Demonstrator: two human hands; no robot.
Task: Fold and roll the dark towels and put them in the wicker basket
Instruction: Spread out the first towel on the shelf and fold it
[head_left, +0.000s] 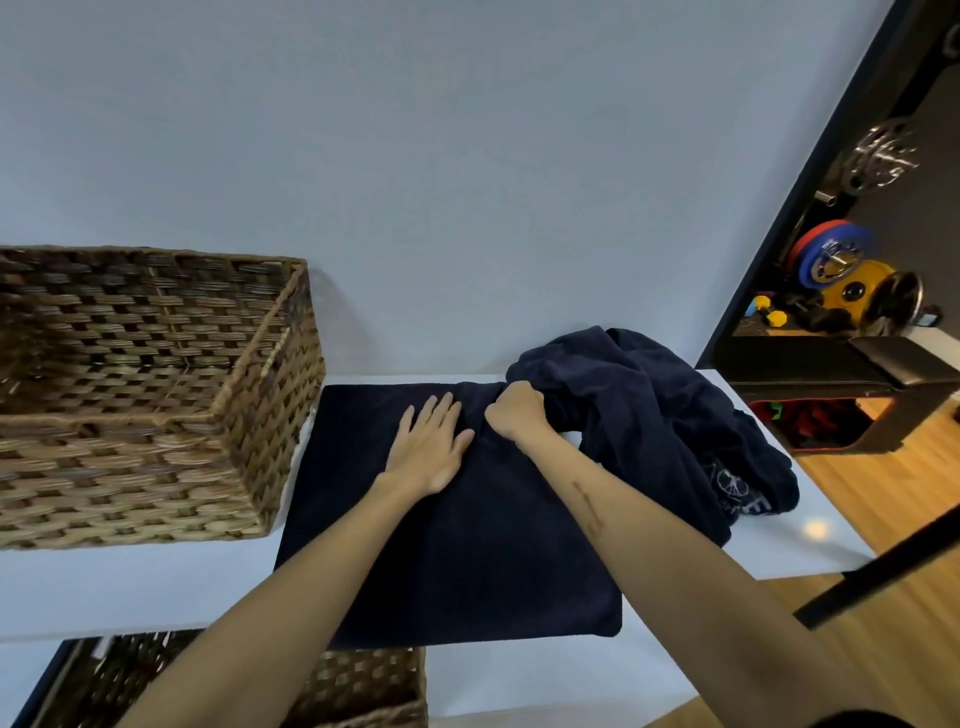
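your dark towel (467, 545) lies flat on the white tabletop (130, 587), folded to a rough rectangle, near edge at the tabletop's front lip. your left hand (428, 447) presses on its far part w/ fingers straight & spread. your right hand (514, 408) is fisted, fingers clamped on dark cloth at the far edge, next to the towel pile (670, 415), bunched on the right & reaching the tabletop's right edge. wicker basket (156, 395) stands left of the towel, just beside its far-left corner, opening up. bare tabletop shows front left. second basket (358, 686) sits below the front edge. gym weights (841, 270) far right, well apart.
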